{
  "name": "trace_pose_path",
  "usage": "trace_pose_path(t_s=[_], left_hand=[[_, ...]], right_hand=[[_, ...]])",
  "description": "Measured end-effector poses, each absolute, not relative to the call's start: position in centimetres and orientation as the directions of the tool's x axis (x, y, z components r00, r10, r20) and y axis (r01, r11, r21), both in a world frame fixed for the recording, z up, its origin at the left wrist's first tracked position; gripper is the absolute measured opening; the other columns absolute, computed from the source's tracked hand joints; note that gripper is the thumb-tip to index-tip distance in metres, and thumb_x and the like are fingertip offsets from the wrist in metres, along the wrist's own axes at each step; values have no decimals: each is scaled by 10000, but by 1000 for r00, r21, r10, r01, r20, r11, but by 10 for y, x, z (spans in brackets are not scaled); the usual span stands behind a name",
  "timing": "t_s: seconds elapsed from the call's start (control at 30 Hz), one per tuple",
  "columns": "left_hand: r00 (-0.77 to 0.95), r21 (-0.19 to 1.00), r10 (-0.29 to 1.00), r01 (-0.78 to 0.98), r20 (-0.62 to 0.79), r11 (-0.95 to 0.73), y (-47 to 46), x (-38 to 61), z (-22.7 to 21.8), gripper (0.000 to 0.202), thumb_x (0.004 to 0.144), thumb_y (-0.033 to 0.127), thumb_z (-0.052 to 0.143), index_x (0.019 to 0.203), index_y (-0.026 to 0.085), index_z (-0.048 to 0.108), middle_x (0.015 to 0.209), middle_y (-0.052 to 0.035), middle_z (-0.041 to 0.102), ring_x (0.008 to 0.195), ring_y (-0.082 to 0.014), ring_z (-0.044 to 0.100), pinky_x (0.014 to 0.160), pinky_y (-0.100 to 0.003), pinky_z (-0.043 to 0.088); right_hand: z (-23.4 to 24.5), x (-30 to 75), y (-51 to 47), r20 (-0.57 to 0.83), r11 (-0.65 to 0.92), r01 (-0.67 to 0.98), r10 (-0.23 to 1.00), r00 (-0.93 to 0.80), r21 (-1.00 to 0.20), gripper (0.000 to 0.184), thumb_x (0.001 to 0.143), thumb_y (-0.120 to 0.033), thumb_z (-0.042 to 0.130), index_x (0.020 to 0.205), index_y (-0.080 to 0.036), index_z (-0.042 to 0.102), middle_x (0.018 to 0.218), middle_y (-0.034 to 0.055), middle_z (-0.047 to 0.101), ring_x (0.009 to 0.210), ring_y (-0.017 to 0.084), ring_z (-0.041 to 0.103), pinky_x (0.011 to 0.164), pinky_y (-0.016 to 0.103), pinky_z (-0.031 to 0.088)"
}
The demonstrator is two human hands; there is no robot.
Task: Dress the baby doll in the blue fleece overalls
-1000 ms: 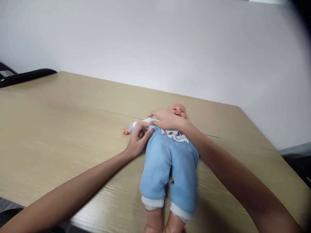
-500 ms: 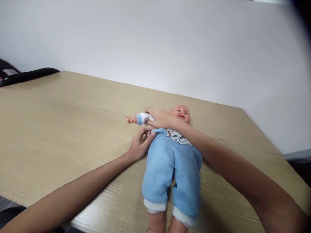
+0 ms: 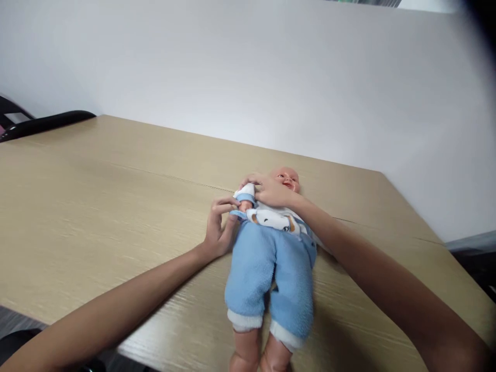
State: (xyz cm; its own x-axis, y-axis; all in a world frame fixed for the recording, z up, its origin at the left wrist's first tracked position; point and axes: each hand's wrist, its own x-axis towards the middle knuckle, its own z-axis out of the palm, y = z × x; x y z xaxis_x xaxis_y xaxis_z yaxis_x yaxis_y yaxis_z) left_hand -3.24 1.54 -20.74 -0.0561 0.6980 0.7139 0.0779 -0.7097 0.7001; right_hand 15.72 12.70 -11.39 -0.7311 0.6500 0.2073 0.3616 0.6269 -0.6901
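A baby doll [image 3: 287,178] lies on its back, head away from me and feet toward me. It wears fuzzy blue overalls [image 3: 253,263] with white cuffs, and a printed bib [image 3: 271,219] bunched at the waist. At the doll's side, my left hand [image 3: 219,232] pinches the blue edge of the overalls between thumb and fingers. My right hand [image 3: 276,194] reaches across its chest, fingers closed around the doll's white sleeve [image 3: 243,191] with its blue cuff. Out of that cuff the doll's small hand [image 3: 245,205] points down toward the pinched edge. My right forearm hides part of the torso.
The doll rests on a wide wooden table [image 3: 116,206] with a thin seam across it. A pale wall or partition [image 3: 232,77] stands behind. Black chair parts [image 3: 50,123] show at the far left, and another dark object [image 3: 473,263] at the right edge.
The doll's arm, stretched out to the left before, is now bent in with its hand down by the overalls' edge. My right hand moved with the sleeve. The bib now shows more fully.
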Motion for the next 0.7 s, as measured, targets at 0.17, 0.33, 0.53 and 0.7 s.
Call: trace_pose_path(t_s=[0.17, 0.33, 0.53, 0.7], left_hand=[[-137, 823, 812, 48, 567, -566, 22, -30, -203, 219, 1089, 480, 576, 1113, 264, 602, 1180, -68, 580, 1128, -233, 581, 1024, -401, 475], [-149, 915, 913, -87, 379, -394, 23, -23, -199, 302, 1054, 559, 610, 1098, 263, 569, 1185, -55, 603, 1180, -228, 577, 1067, -376, 470], [-138, 936, 988, -335, 65, -108, 35, -20, -208, 393, 972, 603, 707, 1005, 272, 499, 911, 29, 580, 847, -150, 564, 803, -263, 497], [-36, 913, 997, -407, -62, 43, 61, -20, -205, 487, 839, 602, 824, 1022, 264, 524, 889, 39, 625, 766, -126, 585, 697, -229, 497]], right_hand=[[-103, 164, 99, 191, 593, 490, 739, -646, -639, 345, 1032, -334, 548, 1278, -191, 743, 1328, 129, 735, 1243, 269, 671, 1101, 435, 492], [-97, 175, 63, 90, 480, 630, 832, -547, -611, 459, 1036, -630, 563, 1018, -218, 764, 976, 72, 792, 892, 245, 700, 765, 355, 481], [-101, 177, 54, 126, 469, 642, 854, -505, -607, 309, 1002, -482, 637, 903, -199, 717, 904, 31, 753, 841, 212, 641, 743, 329, 400], [-120, 180, 74, 163, 419, 545, 875, -456, -726, 327, 968, -499, 646, 983, -183, 729, 935, 27, 742, 866, 209, 635, 783, 325, 424]])
